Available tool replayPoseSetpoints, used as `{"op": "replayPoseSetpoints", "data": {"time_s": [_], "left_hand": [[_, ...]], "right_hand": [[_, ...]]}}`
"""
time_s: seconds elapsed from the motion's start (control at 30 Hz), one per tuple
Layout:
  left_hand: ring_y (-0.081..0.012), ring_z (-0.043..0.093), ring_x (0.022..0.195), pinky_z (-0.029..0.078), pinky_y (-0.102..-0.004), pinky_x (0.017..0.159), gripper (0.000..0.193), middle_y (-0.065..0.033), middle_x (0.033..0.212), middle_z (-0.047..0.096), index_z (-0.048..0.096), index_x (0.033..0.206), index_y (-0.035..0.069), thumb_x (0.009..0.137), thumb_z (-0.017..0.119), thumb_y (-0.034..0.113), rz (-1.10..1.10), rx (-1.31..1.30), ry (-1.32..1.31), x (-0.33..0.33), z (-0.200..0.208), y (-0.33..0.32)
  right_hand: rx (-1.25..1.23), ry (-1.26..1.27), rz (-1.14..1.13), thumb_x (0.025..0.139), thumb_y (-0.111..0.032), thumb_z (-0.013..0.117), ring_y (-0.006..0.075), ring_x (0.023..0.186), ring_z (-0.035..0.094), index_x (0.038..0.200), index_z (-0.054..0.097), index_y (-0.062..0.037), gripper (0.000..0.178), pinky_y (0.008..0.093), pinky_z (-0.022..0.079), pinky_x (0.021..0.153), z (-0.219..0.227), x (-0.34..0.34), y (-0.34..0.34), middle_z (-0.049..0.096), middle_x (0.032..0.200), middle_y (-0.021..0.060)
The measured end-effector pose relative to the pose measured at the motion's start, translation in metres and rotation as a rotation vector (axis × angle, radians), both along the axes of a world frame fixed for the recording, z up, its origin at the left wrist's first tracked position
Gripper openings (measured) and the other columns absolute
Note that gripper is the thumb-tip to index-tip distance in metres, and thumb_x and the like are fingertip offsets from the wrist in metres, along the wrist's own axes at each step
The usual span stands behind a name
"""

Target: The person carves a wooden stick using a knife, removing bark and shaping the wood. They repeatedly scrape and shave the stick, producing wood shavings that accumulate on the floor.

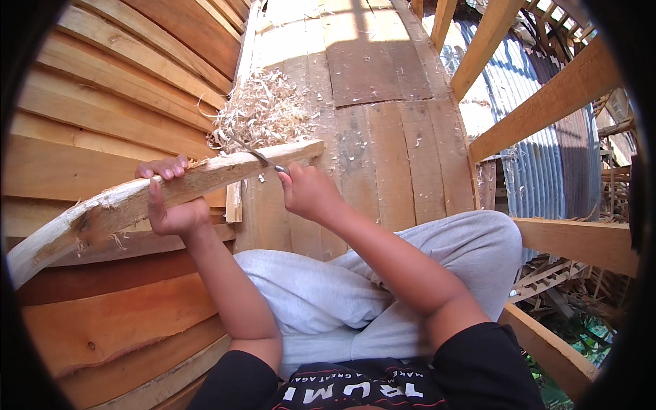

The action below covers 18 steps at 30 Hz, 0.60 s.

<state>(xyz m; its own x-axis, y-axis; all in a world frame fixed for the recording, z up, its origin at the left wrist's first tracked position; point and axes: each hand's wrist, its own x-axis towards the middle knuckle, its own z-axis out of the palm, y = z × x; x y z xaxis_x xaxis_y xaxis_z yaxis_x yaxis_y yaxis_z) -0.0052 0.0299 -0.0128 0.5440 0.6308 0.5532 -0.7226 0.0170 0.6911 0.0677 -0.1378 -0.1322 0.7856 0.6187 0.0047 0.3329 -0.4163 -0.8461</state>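
A long, slightly curved piece of pale wood (222, 169) slants from the lower left edge up to the middle of the view. My left hand (179, 213) grips it, with the thumb on the near side and the fingertips curled over the far edge. To the right of that, my right hand (313, 195) is closed around the handle of a knife (254, 152). The thin dark blade points up and left, lying across the wood near its right end. Rough patches and loose fibres show on the wood's near side.
Curly wood shavings (266, 109) are heaped on the plank floor (393, 150) just beyond the wood. A wall of overlapping boards (102, 167) rises on the left. At the right stand timber rails (547, 102), with corrugated metal sheets (547, 171) beyond. My legs in grey trousers (314, 287) are folded below.
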Motion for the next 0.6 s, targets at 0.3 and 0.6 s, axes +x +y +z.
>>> {"op": "replayPoseSetpoints", "data": {"time_s": [0.3, 0.6], "left_hand": [[-0.0179, 0.049, 0.072, 0.040, -0.0365, 0.076, 0.023, -0.0051, 0.075, 0.050, 0.044, 0.095, 0.011, 0.080, 0.060, 0.016, -0.085, 0.063, -0.031, -0.002, -0.002, -0.003], [-0.0196, 0.051, 0.075, 0.041, -0.0367, 0.076, 0.023, -0.0079, 0.079, 0.053, 0.045, 0.097, 0.008, 0.081, 0.059, 0.015, -0.204, 0.158, -0.054, 0.015, 0.007, -0.034]], "right_hand": [[-0.066, 0.130, 0.066, 0.097, -0.029, 0.044, 0.0446, 0.075, 0.063, 0.087, 0.060, 0.0036, 0.038, 0.0530, 0.050, 0.069, 0.062, -0.011, -0.014, 0.064, 0.078, 0.0263], [-0.143, 0.234, -0.096, 0.098, -0.026, 0.040, 0.0454, 0.084, 0.063, 0.087, 0.060, 0.0049, 0.038, 0.0525, 0.049, 0.077, -0.025, 0.032, -0.023, 0.064, 0.086, 0.0302]]}}
